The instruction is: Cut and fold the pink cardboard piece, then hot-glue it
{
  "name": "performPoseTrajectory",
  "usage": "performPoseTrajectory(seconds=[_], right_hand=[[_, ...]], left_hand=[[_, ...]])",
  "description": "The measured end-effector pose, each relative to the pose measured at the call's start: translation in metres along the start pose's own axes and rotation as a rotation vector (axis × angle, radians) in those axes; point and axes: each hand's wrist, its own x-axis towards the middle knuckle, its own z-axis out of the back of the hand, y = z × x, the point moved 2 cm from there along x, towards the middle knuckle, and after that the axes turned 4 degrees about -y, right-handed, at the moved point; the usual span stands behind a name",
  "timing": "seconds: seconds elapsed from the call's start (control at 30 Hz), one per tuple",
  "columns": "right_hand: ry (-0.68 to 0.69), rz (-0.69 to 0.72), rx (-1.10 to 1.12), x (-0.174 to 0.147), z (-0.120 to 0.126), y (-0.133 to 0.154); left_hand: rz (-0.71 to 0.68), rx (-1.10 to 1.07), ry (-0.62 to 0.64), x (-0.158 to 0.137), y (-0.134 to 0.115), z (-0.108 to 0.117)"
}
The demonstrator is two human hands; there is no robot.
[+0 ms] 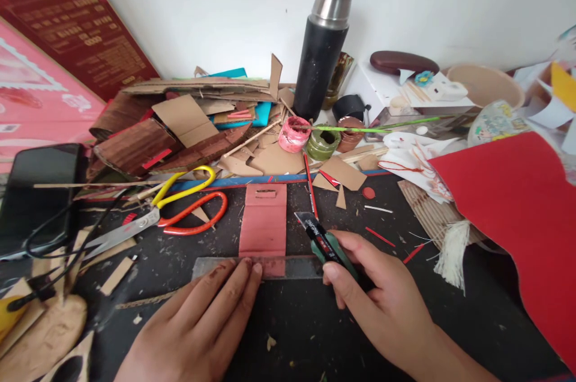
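Note:
A strip of red-painted cardboard [263, 229] lies flat on the dark work surface, with a small slot cut near its far end. Across its near end rests a clear ruler [299, 268]. My left hand [202, 316] lies on the ruler's left part, fingers stretched out and pressing down. In my right hand [375, 292] is a utility knife [330, 247], dark with a green grip, its blade pointing up and left above the ruler's right end. The blade is apart from the cardboard.
Scissors [180, 205] with yellow and red handles lie at the left, near a phone [40, 190]. Paint jars [294, 134], a black thermos [323, 52] and cardboard scraps [184, 121] stand or lie at the back. Red paper [504, 214] spreads over the right side.

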Motion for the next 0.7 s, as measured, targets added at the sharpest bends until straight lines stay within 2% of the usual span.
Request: performPoseTrajectory(seconds=[0.23, 0.37, 0.53, 0.7], right_hand=[[0.037, -0.012, 0.015, -0.001, 0.000, 0.001], [0.064, -0.042, 0.041, -0.001, 0.000, -0.001], [0.086, -0.138, 0.110, -0.001, -0.002, -0.005], [0.102, -0.264, 0.277, 0.002, -0.004, -0.009]], left_hand=[[0.010, -0.009, 0.025, -0.004, -0.001, -0.003], [0.015, -0.001, -0.037, -0.013, -0.002, -0.010], [-0.023, 0.042, -0.037, -0.021, -0.003, -0.017], [-0.009, 0.083, 0.000, -0.024, -0.006, -0.021]])
